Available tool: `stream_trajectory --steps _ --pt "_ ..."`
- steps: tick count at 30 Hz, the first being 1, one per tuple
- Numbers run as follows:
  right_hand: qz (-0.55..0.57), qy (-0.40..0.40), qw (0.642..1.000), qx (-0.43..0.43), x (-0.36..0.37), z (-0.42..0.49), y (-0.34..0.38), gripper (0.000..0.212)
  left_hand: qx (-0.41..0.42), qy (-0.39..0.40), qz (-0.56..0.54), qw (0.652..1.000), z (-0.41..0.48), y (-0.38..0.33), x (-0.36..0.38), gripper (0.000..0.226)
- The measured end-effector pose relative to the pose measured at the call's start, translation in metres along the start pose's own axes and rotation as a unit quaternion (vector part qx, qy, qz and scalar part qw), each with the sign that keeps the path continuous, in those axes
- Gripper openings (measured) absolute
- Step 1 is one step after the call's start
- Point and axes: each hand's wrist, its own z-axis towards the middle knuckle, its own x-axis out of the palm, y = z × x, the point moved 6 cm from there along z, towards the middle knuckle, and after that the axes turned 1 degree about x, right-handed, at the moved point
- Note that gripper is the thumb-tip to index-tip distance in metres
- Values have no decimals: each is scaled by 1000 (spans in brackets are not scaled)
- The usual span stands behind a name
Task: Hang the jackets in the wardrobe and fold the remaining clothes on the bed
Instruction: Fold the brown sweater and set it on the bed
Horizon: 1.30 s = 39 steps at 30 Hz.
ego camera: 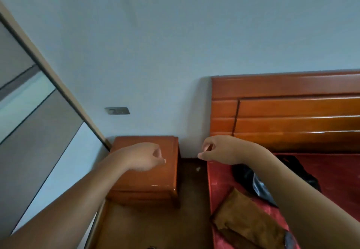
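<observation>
hovering hands: both arms are stretched out in front, bare forearms, neither hand touching anything
left hand: left hand [144, 156] hangs in the air over the nightstand [148, 182], fingers loosely curled, thumb tip close to the fingertips, nothing in it
right hand: right hand [218, 151] is up by the corner where bed and headboard meet, fingers loosely bent too, thumb poking out to the left, nothing held as far as i can see
gap: the two hands are apart, with the strip of floor [155, 227] between nightstand and bed under the space between them
wardrobe: wardrobe [39, 124] is on the far left, grey panels with a paler band, doors look closed, its edge runs down to just beside the nightstand
bed: bed [220, 176] on the right with a red cover, wooden headboard [292, 112] against the wall [175, 34]
black clothing: black clothing [251, 182] sits crumpled on the red cover near the headboard, partly hidden behind the right forearm, can't tell what kind of garment it is
brown clothing: brown clothing [247, 223] lies flatter, closer to the camera, by the bed's left edge, just beside the black one
wall bit: a small metal switch plate [117, 110] sits above the nightstand
</observation>
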Motion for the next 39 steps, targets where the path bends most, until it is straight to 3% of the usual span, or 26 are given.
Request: stream_trajectory --steps 8,15,18,23,27,39 --pt "-82 29 990 -114 2 47 131 37 -103 -58 -74 990 -82 99 -14 31" --pt "-152 57 963 -215 32 84 275 53 -189 -96 -134 968 -158 205 -17 31" --pt "-193 59 949 -243 47 95 329 44 -234 -112 -155 953 -186 255 -18 28" --pt "-156 51 955 -247 58 127 397 35 -268 -133 -155 941 -211 329 -34 27" --pt "-148 45 952 -264 67 160 445 42 -279 -152 -152 936 -220 375 -49 34" --pt "-137 49 953 -264 70 282 527 43 -309 -149 -142 928 -206 451 -88 44"
